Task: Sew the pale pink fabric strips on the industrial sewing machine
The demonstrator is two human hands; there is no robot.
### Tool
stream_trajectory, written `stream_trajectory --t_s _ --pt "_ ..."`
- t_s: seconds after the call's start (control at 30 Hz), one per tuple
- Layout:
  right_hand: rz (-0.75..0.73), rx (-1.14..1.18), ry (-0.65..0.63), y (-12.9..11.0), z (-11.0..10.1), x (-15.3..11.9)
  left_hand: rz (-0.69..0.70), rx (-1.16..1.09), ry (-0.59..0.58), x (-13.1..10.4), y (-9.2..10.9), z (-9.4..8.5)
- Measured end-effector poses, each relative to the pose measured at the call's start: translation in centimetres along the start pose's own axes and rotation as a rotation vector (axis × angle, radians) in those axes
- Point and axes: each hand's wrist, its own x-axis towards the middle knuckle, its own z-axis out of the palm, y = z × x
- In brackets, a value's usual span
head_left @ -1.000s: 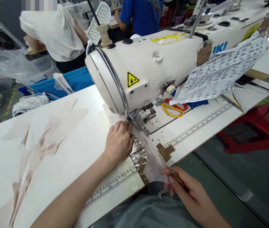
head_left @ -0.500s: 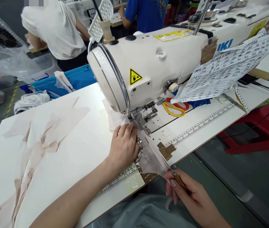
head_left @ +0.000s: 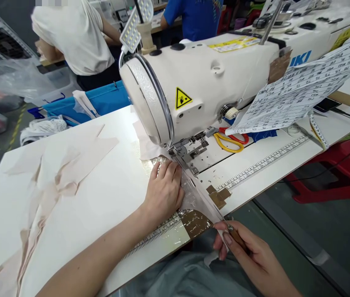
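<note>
Head view, the only view. The left hand (head_left: pixel 163 190) lies palm down, fingers together and nearly flat, pressing a pale fabric strip (head_left: pixel 193 194) onto the white table (head_left: pixel 107 194) just in front of the presser foot (head_left: pixel 183 153) of the sewing machine (head_left: pixel 199 86). It pins the strip rather than grasps it; the thumb is hidden under the palm.

The right hand (head_left: pixel 249 255) sits at the near table edge, fingers curled shut around a wooden-handled awl (head_left: pixel 235 237). Its thin metal shaft runs up along the strip's right edge toward the foot; the tip is too fine to make out. The same hand seems to pinch the strip's near end, but the contact is hidden by the fingers. The wrist is cut off by the lower frame edge.

The strip runs from under the foot, diagonally over the table edge; its far end shows behind the machine head, and the needle is hidden by the head. Shiny clear tape and brown tape (head_left: pixel 218 196) cover the table by the printed ruler (head_left: pixel 264 165).

Loose pale fabric pieces (head_left: pixel 57 173) lie well apart to the left. Scissors (head_left: pixel 230 140) lie partly hidden beneath a printed paper sheet (head_left: pixel 299 95) taped to the machine. The brand lettering is partly covered. Two other people (head_left: pixel 72 37) stand beyond, cut off at the top.
</note>
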Motion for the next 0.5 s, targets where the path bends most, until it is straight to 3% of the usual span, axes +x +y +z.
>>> stream_trajectory --t_s 0.13,0.3,0.4,0.5 --pt "0.007 -0.134 -0.011 -0.4 -0.5 -0.7 -0.017 0.0 -0.004 0.2 -0.1 0.0" --pt "-0.169 -0.542 0.085 -0.7 -1.7 -1.5 -0.044 0.002 0.006 0.3 -0.5 0.4" --pt "-0.342 -0.638 0.045 -2.7 -2.3 -0.8 -0.047 -0.006 0.023 0.6 -1.0 0.9" --pt "-0.486 -0.608 -0.067 -6.2 -2.1 1.0 -0.025 0.027 0.019 1.3 -1.6 1.3"
